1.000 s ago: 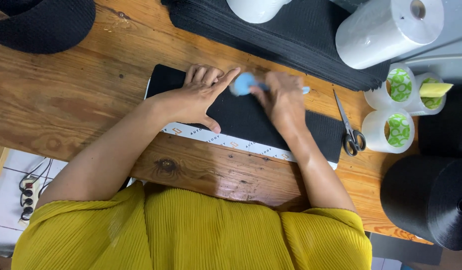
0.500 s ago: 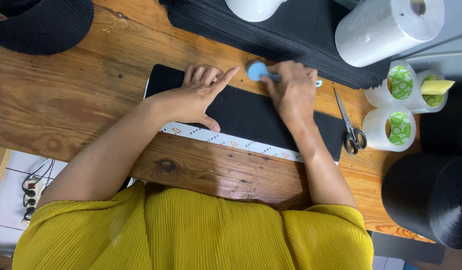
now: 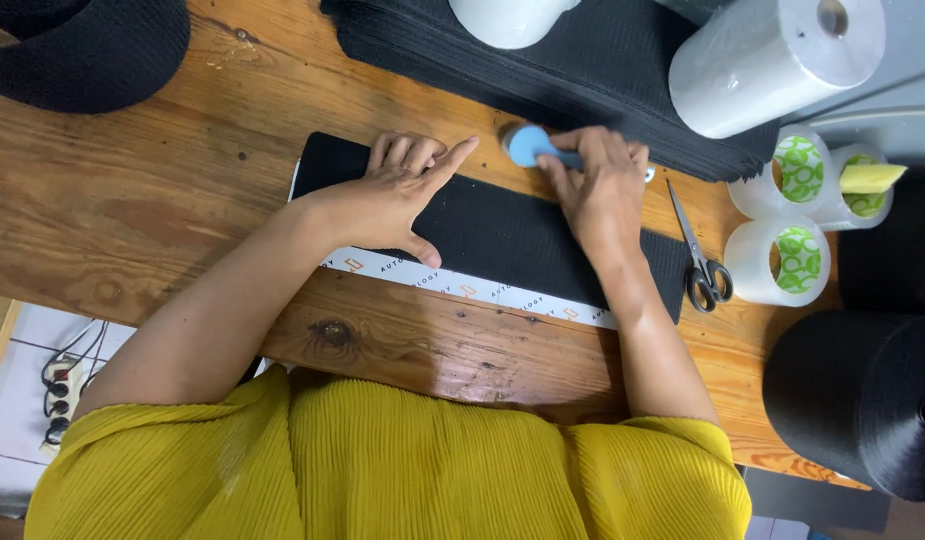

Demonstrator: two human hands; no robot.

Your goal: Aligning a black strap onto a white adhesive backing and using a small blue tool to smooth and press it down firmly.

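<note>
On a worn wooden table point(image 3: 132, 210) lies a black strip point(image 3: 502, 235) with a white edge. The left hand point(image 3: 387, 195) presses it flat, fingers spread; the right hand point(image 3: 602, 190) clamps a blue tool point(image 3: 527, 145) at its far edge. Scissors point(image 3: 697, 255) and tape rolls point(image 3: 787, 260) sit just right.

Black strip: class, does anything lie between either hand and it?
Nothing visible does. The left hand presses flat on the black strip. The right hand rests at its far edge, holding a blue tool. The scissors lie off to the right.

Left hand point(image 3: 397, 195) flattens black fabric strip point(image 3: 502, 235); right hand point(image 3: 602, 190) grips blue tool point(image 3: 527, 145).
</note>
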